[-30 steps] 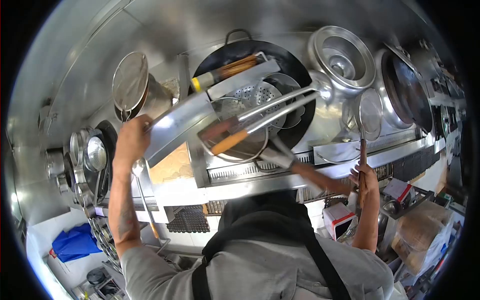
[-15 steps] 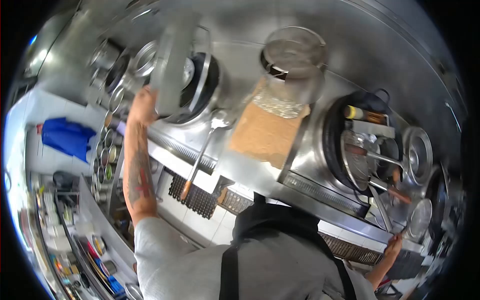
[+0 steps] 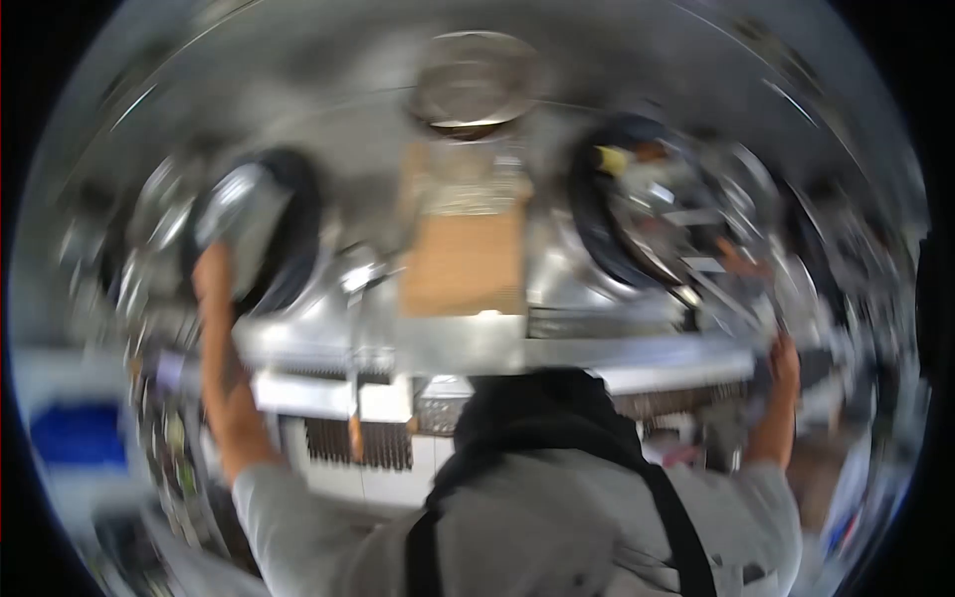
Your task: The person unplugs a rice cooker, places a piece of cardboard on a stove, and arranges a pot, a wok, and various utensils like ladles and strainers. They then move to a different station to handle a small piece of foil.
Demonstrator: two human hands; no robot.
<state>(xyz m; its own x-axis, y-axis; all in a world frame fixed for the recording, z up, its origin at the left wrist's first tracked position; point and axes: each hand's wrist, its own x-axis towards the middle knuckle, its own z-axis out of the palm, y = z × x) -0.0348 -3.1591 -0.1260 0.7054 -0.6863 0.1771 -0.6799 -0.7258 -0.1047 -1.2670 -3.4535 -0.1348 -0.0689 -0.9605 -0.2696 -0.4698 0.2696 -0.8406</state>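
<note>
At the far left I see a blue cloth [image 3: 78, 435] and, above and beyond it, blurred pans [image 3: 164, 211]; my left hand [image 3: 213, 267] is at the left side of a dark wok [image 3: 298, 224], by a pale metal piece [image 3: 255, 221] over the wok's inside, but I cannot tell whether my fingers grip it. Right of that wok a ladle [image 3: 360, 276] lies on the metal desk [image 3: 463, 343], its handle reaching past the front edge, then comes a brown sheet [image 3: 463, 264] with a round vessel [image 3: 476, 82] behind it. Further right a second wok [image 3: 591, 209] bears a jumble of utensils [image 3: 662, 194]. My right hand [image 3: 785, 356] is near the front edge, just below a pale rounded utensil [image 3: 797, 289], too smeared to show whether it is clenched or grasping anything
</note>
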